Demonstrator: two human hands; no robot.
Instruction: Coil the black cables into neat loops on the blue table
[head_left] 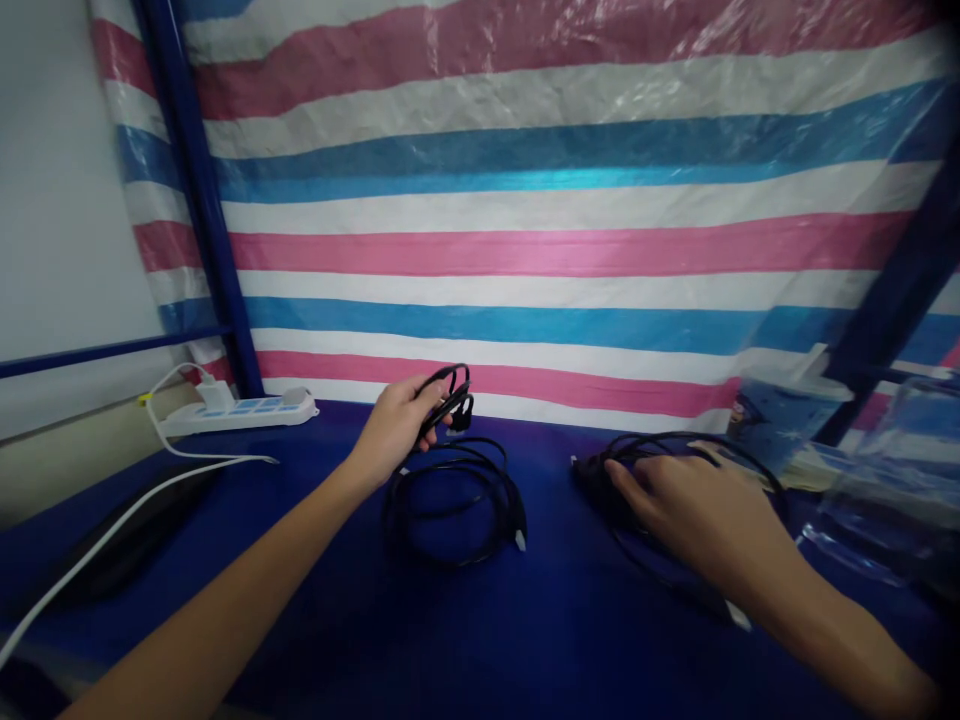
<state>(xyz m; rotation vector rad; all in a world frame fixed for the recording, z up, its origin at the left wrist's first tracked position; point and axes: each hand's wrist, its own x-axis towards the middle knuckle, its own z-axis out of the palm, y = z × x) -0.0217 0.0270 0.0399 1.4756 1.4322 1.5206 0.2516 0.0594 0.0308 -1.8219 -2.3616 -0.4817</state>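
Note:
My left hand (397,425) is closed around a small looped bundle of black cable (452,385), held just above the table, with a dark plug dangling by the fingertips. Below it on the blue tabletop lies a coiled black cable (491,555) with a silver connector end at its right. Over to the right, my right hand (686,505) curls onto another coil of black cable (600,485); its loops spread behind the hand, and a pale connector end shows under the wrist. Some of the right fingers are hidden and slightly blurred.
A white power strip (247,412) with a plugged-in white cord (112,545) stands at the back left, near a dark flat object (139,535). At right are a blue-patterned cup (780,415) with a straw and a clear plastic container (885,500). Striped sheeting (540,255) hangs behind.

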